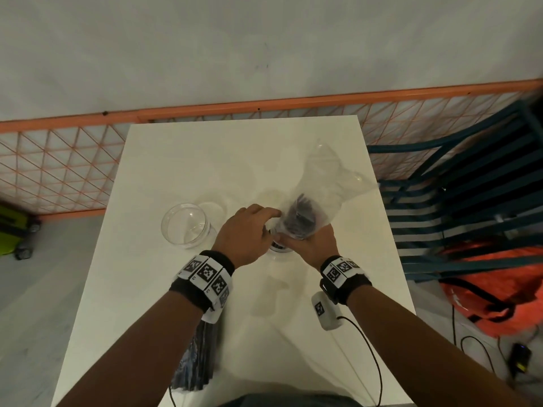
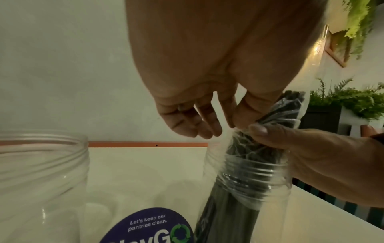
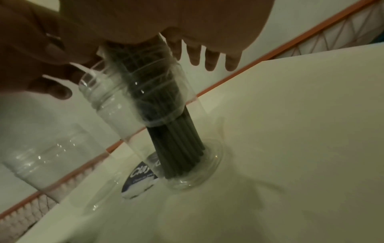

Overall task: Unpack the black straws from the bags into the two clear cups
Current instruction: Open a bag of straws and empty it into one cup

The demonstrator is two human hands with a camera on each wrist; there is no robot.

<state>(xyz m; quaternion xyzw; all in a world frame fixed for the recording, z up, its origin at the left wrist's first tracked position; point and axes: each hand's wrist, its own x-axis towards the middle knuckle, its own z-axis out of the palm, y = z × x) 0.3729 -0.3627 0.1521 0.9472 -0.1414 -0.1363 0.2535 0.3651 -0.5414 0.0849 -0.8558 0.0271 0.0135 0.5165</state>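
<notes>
A clear cup (image 3: 99, 102) stands mid-table, and black straws (image 3: 176, 148) still wrapped in a clear bag (image 1: 323, 177) stand in it, their bare lower ends on the cup's bottom. My right hand (image 1: 311, 245) grips the bag and the straw bundle just above the rim. My left hand (image 1: 249, 227) is beside it, and its thumb and forefinger pinch the bag film (image 2: 270, 118); its other fingers hang loose. The second clear cup (image 1: 188, 224) stands empty to the left. Another bag of black straws (image 1: 197, 356) lies at the near left, partly under my left forearm.
A round purple label (image 2: 149, 225) shows by the cup's base. An orange mesh fence (image 1: 58, 160) runs behind the white table (image 1: 205, 160). A teal slatted chair (image 1: 458, 201) and an orange bag (image 1: 499, 289) stand to the right. A black cable (image 1: 373, 353) trails over the near edge.
</notes>
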